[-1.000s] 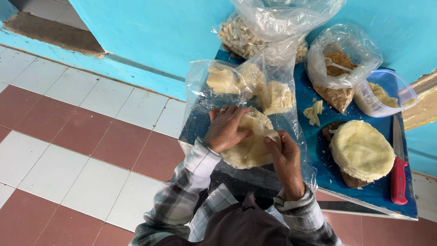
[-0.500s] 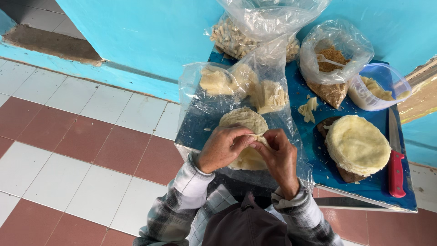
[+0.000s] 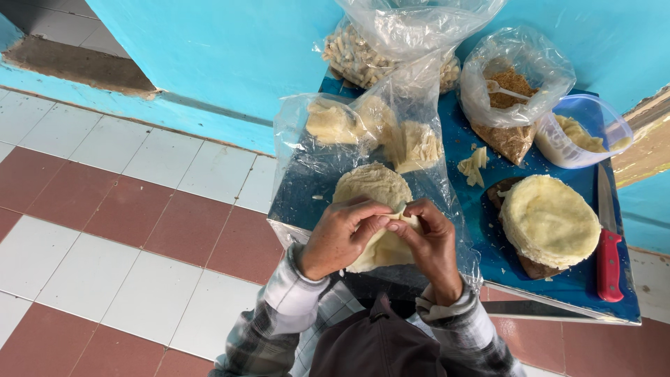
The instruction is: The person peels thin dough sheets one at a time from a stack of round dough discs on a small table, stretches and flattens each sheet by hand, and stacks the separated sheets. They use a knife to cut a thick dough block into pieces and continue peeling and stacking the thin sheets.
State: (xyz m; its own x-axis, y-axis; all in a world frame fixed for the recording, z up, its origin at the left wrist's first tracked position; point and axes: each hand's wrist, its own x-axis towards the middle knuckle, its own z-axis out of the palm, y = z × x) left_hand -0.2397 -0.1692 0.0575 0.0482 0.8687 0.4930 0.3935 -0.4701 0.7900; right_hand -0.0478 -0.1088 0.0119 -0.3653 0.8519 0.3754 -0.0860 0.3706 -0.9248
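Over the near-left corner of the blue table, a small pale piece of dough was seen pinched between the fingertips of the left hand and the right hand, both closed narrowly on it. Directly beneath lay a round flat dough disc on a clear plastic sheet. It was judged that the thin piece could tear under the opposed pull, or drop toward the tiled floor, the hands being held at the table's edge. A red-handled knife, at the table's right edge beside a stacked dough round, was judged liable to be knocked off.
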